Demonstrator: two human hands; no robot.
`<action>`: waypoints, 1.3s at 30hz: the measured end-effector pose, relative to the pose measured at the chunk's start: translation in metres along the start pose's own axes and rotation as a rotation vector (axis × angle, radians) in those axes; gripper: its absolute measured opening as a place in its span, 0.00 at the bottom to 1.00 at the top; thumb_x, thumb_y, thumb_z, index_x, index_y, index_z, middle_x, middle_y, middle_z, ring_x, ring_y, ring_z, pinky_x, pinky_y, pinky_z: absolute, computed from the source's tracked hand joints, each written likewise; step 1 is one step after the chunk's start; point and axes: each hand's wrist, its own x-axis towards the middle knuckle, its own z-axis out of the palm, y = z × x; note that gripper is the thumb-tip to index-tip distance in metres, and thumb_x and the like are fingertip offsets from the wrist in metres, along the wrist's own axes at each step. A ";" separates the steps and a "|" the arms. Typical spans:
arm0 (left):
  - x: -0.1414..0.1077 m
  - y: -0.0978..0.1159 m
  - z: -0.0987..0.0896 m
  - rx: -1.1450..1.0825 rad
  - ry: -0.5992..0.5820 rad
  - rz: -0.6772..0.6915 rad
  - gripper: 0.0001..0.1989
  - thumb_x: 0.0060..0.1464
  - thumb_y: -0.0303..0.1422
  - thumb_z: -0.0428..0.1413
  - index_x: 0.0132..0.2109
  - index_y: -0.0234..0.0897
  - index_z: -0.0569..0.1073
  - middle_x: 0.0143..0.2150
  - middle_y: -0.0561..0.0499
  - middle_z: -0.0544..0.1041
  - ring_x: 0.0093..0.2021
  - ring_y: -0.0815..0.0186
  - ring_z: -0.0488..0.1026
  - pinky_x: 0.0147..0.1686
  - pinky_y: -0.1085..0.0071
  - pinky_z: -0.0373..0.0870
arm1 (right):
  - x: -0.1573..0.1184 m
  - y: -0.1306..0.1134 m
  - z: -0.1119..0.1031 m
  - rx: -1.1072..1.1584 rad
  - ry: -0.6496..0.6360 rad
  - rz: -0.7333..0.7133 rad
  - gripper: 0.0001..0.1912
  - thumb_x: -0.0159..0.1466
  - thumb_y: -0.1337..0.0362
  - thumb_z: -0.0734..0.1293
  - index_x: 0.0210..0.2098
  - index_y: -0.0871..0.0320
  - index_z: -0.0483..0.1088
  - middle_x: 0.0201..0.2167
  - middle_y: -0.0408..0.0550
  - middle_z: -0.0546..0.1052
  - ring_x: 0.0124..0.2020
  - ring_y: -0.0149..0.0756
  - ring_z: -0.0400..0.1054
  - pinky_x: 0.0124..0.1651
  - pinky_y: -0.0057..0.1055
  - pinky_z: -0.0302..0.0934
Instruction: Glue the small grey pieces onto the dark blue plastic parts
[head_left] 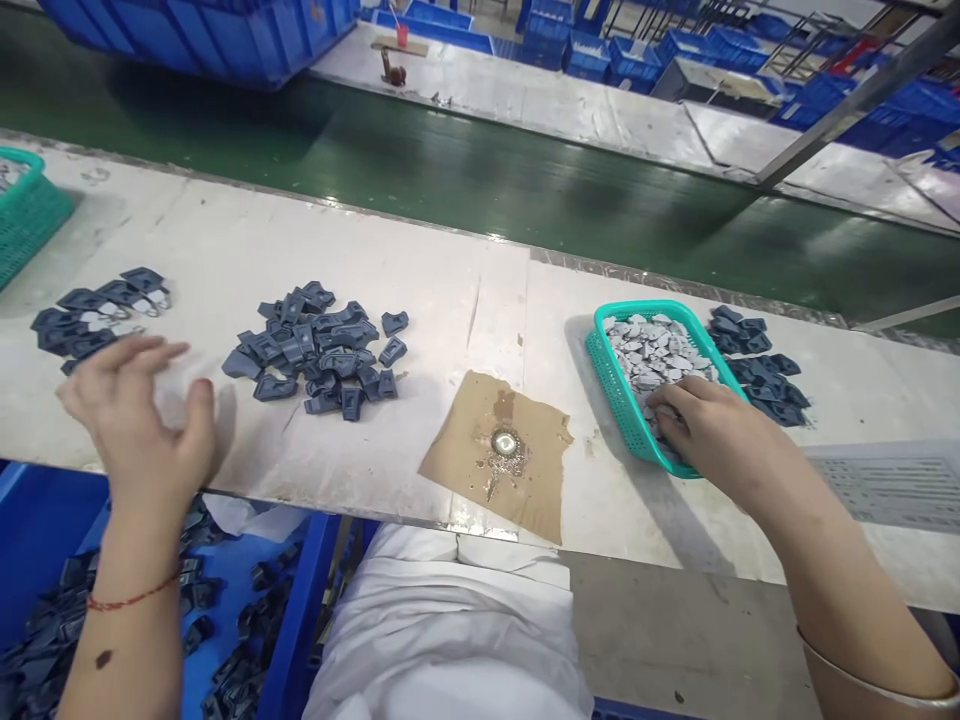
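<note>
My left hand (146, 415) hovers over the front left of the table with fingers apart and nothing in it, just in front of a group of dark blue parts (64, 332) with white pieces. At the right, my right hand (705, 425) reaches into a green basket (622, 405) of small light grey pieces (649, 350); its fingertips are pressed together among them, and what they hold is hidden. A pile of dark blue parts (300, 345) lies right of my left hand. Between the pile and the basket, brown paper (540, 430) carries a small round dish (505, 443) amid wet spots.
More dark parts (765, 375) lie beyond the basket, near a printed sheet (892, 485). Another green basket (34, 215) stands at the far left. A blue bin (319, 600) with dark parts sits below the front edge. Behind the table runs a green belt (450, 190) with a large blue crate (202, 35) over it.
</note>
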 end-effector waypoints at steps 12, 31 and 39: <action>-0.025 0.069 0.011 -0.168 -0.406 0.135 0.15 0.66 0.38 0.53 0.56 0.40 0.70 0.55 0.42 0.73 0.53 0.50 0.75 0.44 0.60 0.76 | -0.005 -0.052 -0.022 0.944 0.375 0.191 0.06 0.64 0.65 0.72 0.41 0.51 0.80 0.43 0.53 0.79 0.49 0.44 0.73 0.44 0.37 0.70; -0.057 0.147 -0.016 -1.150 -0.418 -0.558 0.10 0.52 0.32 0.67 0.41 0.40 0.76 0.41 0.53 0.84 0.39 0.66 0.81 0.42 0.76 0.80 | 0.007 -0.143 0.022 1.803 0.035 0.440 0.10 0.57 0.58 0.79 0.38 0.52 0.83 0.33 0.44 0.83 0.33 0.29 0.74 0.40 0.26 0.72; -0.073 0.162 0.018 -1.381 -0.642 -0.383 0.10 0.58 0.30 0.64 0.47 0.41 0.79 0.49 0.47 0.83 0.50 0.62 0.81 0.49 0.72 0.80 | 0.003 -0.144 0.028 1.817 -0.004 0.442 0.09 0.60 0.59 0.77 0.40 0.51 0.83 0.38 0.45 0.84 0.34 0.28 0.75 0.43 0.26 0.70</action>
